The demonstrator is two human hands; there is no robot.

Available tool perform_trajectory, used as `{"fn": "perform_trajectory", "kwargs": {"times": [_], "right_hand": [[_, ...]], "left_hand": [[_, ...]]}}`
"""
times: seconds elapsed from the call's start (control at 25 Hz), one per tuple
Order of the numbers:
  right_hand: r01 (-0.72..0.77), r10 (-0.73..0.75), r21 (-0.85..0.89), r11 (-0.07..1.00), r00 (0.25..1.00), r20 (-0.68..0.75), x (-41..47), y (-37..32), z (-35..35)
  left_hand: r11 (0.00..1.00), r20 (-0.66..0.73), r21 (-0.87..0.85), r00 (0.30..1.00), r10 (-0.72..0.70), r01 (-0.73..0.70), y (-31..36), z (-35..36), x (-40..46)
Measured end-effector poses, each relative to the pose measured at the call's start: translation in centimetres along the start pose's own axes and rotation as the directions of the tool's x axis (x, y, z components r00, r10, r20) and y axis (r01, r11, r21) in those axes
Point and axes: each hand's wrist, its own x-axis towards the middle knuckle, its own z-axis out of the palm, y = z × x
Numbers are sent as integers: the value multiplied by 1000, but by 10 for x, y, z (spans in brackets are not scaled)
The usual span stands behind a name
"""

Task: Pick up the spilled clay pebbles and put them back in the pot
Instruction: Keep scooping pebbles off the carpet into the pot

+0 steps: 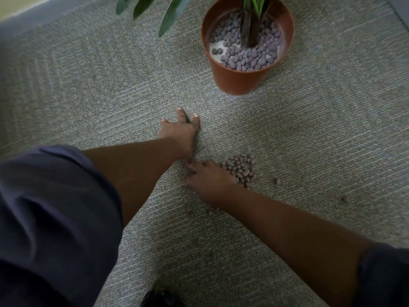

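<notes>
A pile of grey-brown clay pebbles [240, 169] lies on the carpet in the middle of the view. My right hand [208, 182] rests on the carpet against the pile's left edge, its back up and its fingers loosely bent toward the left; I see no pebble held. My left hand [181, 129] presses flat on the carpet further away, fingers spread, holding nothing. The terracotta pot [241, 80] stands beyond the pile at the top right, with pebbles [243, 56] partly covering a white layer inside it.
A plant stem [252, 25] rises from the pot and green leaves [172, 14] hang at the top. Single stray pebbles [275, 180] lie right of the pile and below my right wrist. My trouser leg [55, 218] fills the lower left.
</notes>
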Motion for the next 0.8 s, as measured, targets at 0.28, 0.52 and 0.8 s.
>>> {"fn": "perform_trajectory", "kwargs": {"times": [0.28, 0.52, 0.8], "right_hand": [[-9, 15, 55, 998, 995, -100, 2, 8, 3], [-56, 80, 166, 985, 987, -143, -5, 22, -17], [-48, 246, 299, 953, 701, -670, 4, 62, -128]], "left_hand": [[999, 15, -43, 1000, 0, 0, 0, -1, -4], [999, 16, -45, 1000, 1, 0, 0, -3, -4], [996, 50, -85, 999, 14, -10, -1, -5, -5]]}}
